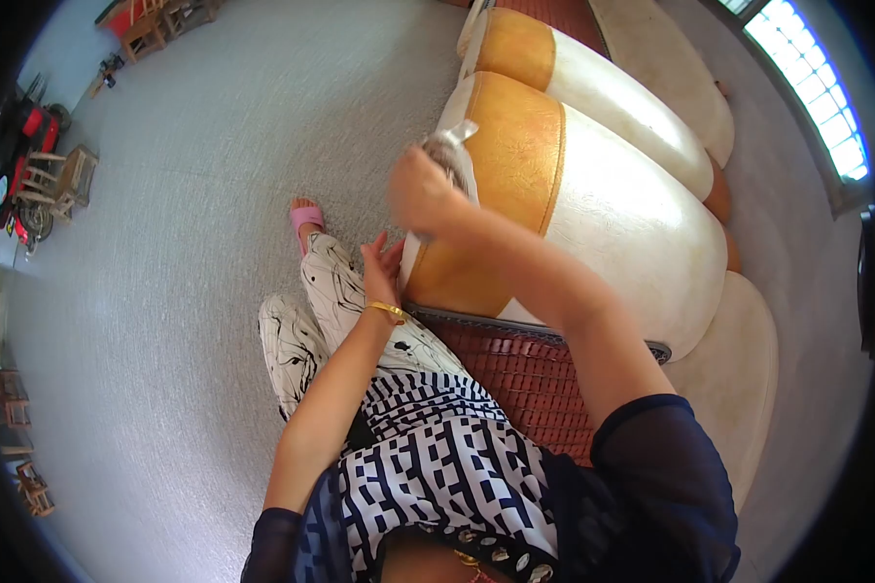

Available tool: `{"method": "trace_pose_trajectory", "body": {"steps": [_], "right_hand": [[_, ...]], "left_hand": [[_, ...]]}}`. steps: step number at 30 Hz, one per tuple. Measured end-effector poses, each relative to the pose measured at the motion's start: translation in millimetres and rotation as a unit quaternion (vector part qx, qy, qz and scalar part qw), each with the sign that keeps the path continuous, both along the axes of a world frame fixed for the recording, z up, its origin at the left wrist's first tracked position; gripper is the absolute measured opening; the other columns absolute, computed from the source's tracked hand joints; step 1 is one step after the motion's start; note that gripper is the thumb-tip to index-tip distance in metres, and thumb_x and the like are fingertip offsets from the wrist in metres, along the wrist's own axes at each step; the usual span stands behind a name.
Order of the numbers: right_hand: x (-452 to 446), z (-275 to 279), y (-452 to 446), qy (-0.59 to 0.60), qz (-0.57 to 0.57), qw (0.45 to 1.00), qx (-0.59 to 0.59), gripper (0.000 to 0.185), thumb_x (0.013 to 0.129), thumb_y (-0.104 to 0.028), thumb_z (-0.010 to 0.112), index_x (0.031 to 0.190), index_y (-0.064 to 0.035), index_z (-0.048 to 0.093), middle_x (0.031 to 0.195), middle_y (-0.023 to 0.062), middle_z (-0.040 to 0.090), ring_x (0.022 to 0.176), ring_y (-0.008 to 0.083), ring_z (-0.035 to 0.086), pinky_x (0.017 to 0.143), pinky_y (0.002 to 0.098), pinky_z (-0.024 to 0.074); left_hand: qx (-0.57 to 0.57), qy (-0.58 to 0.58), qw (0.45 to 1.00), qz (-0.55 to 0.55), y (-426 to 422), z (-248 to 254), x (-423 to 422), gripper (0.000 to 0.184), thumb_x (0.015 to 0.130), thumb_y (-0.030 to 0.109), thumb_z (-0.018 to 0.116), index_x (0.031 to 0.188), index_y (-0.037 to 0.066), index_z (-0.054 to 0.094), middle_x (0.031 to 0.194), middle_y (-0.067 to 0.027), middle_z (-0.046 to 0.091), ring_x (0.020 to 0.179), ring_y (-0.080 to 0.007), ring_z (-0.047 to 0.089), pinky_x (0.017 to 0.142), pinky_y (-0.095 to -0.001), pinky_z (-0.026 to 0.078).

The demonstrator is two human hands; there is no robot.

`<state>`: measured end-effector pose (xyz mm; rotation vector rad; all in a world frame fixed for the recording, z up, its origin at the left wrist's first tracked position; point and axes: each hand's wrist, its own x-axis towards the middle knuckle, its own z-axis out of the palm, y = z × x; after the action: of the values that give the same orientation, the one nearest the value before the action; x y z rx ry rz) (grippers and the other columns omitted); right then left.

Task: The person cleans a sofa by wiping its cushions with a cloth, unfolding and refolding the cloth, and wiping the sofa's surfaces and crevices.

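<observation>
My right hand (428, 194) is closed around a crumpled greyish-white cloth (449, 154) at the front edge of a sofa cushion. The cushion (612, 219) is white with an orange-tan band along its front. Lower down, my left hand (382, 270), with a gold bangle at the wrist, rests against the cushion's near front corner, fingers apart. I see nothing held in it. The underside of the right hand and part of the cloth are hidden.
Red-brown woven panel (525, 374) beside the cushion; a second cushion (622, 97) beyond it. Grey floor (185, 243) on the left, with a wooden chair (60, 182) and a red motorcycle (34, 126) at the far left. Barred window (809, 83) at upper right.
</observation>
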<state>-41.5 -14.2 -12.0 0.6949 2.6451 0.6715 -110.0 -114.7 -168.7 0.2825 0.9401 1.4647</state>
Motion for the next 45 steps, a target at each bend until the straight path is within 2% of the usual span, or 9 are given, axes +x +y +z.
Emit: {"method": "trace_pose_trajectory", "body": {"steps": [5, 9, 15, 18, 20, 25, 33, 41, 45], "right_hand": [[30.2, -21.5, -64.4, 0.189, 0.052, 0.979, 0.057, 0.02, 0.069, -0.026, 0.062, 0.078, -0.0103, 0.071, 0.091, 0.0053, 0.062, 0.099, 0.0229, 0.054, 0.091, 0.0401, 0.0364], [77.1, -13.5, -103.7, 0.321, 0.037, 0.945, -0.046, 0.023, 0.07, -0.026, 0.065, 0.086, -0.0117, 0.069, 0.129, 0.0062, 0.049, 0.121, 0.0249, 0.043, 0.102, 0.0457, 0.0307], [177.7, -23.2, -134.5, 0.41, -0.096, 0.906, 0.029, 0.025, 0.068, -0.027, 0.071, 0.093, -0.0207, 0.069, 0.145, 0.0061, 0.038, 0.132, 0.028, 0.035, 0.107, 0.0482, 0.0264], [200.0, -10.0, -131.6, 0.439, -0.16, 0.879, 0.092, 0.027, 0.068, -0.025, 0.07, 0.094, -0.018, 0.068, 0.144, 0.0081, 0.038, 0.13, 0.0294, 0.037, 0.106, 0.0481, 0.0272], [204.3, 4.0, -125.9, 0.422, -0.191, 0.884, 0.063, 0.029, 0.072, -0.025, 0.065, 0.099, -0.016, 0.065, 0.142, 0.0115, 0.04, 0.129, 0.0311, 0.037, 0.104, 0.0478, 0.0281], [195.1, 24.3, -81.3, 0.454, -0.188, 0.867, 0.088, 0.029, 0.076, -0.023, 0.06, 0.103, -0.014, 0.062, 0.136, 0.0127, 0.045, 0.124, 0.0307, 0.041, 0.099, 0.046, 0.0319], [201.9, 33.5, 41.6, 0.457, -0.248, 0.848, 0.098, 0.028, 0.083, -0.026, 0.049, 0.105, -0.0151, 0.064, 0.127, 0.0107, 0.054, 0.112, 0.0291, 0.053, 0.089, 0.0466, 0.0412], [201.7, 52.8, 151.0, 0.407, -0.429, 0.803, -0.078, 0.04, 0.086, -0.038, 0.041, 0.11, -0.0185, 0.065, 0.12, 0.0109, 0.059, 0.109, 0.0304, 0.056, 0.09, 0.0499, 0.0395], [193.8, 39.6, 162.7, 0.403, -0.443, 0.8, -0.035, 0.041, 0.085, -0.04, 0.041, 0.112, -0.0213, 0.065, 0.12, 0.0119, 0.059, 0.11, 0.0302, 0.056, 0.092, 0.0514, 0.0378]], "left_hand": [[0.01, -0.059, 0.997, 0.043, 0.3, 7.3, 0.1, 0.068, 0.097, 0.059, 0.022, 0.143, 0.009, 0.032, 0.138, -0.016, 0.044, 0.129, -0.0295, 0.041, 0.109, -0.0402, 0.029], [0.016, -0.06, 0.998, 0.013, 2.7, -6.0, -4.6, 0.064, 0.098, 0.056, 0.023, 0.14, 0.01, 0.037, 0.137, -0.0117, 0.046, 0.126, -0.0281, 0.044, 0.107, -0.0402, 0.032], [0.003, 0.274, 0.96, 0.058, 10.3, 39.3, -5.5, 0.055, 0.099, 0.044, 0.034, 0.138, 0.006, 0.04, 0.133, -0.0132, 0.049, 0.122, -0.0236, 0.046, 0.104, -0.0393, 0.033], [0.227, 0.456, 0.845, 0.166, 33.0, 86.0, 6.4, 0.046, 0.095, 0.029, 0.045, 0.134, 0.004, 0.044, 0.129, -0.0133, 0.052, 0.122, -0.0268, 0.046, 0.104, -0.0439, 0.033], [0.393, 0.64, 0.653, 0.095, 41.5, 130.4, 18.8, 0.049, 0.09, 0.018, 0.049, 0.136, 0.003, 0.042, 0.136, -0.0137, 0.047, 0.127, -0.0293, 0.043, 0.108, -0.0432, 0.029], [0.405, 0.809, 0.427, 0.002, 60.5, 170.2, 70.3, 0.052, 0.09, 0.028, 0.05, 0.137, 0.007, 0.043, 0.143, -0.0133, 0.039, 0.136, -0.0322, 0.031, 0.11, -0.0535, 0.02], [0.34, 0.834, 0.431, -0.057, 74.0, 152.0, 86.1, 0.057, 0.089, 0.041, 0.049, 0.14, 0.013, 0.043, 0.148, -0.0141, 0.033, 0.138, -0.0309, 0.027, 0.109, -0.0582, 0.018], [0.33, 0.85, 0.408, -0.051, 72.4, 155.2, 87.4, 0.058, 0.088, 0.042, 0.052, 0.139, 0.016, 0.044, 0.147, -0.0133, 0.034, 0.137, -0.0295, 0.03, 0.107, -0.0581, 0.022], [0.326, 0.85, 0.41, -0.053, 71.9, 156.1, 86.1, 0.058, 0.088, 0.04, 0.051, 0.14, 0.016, 0.042, 0.147, -0.013, 0.034, 0.137, -0.0296, 0.03, 0.107, -0.058, 0.021]]}}
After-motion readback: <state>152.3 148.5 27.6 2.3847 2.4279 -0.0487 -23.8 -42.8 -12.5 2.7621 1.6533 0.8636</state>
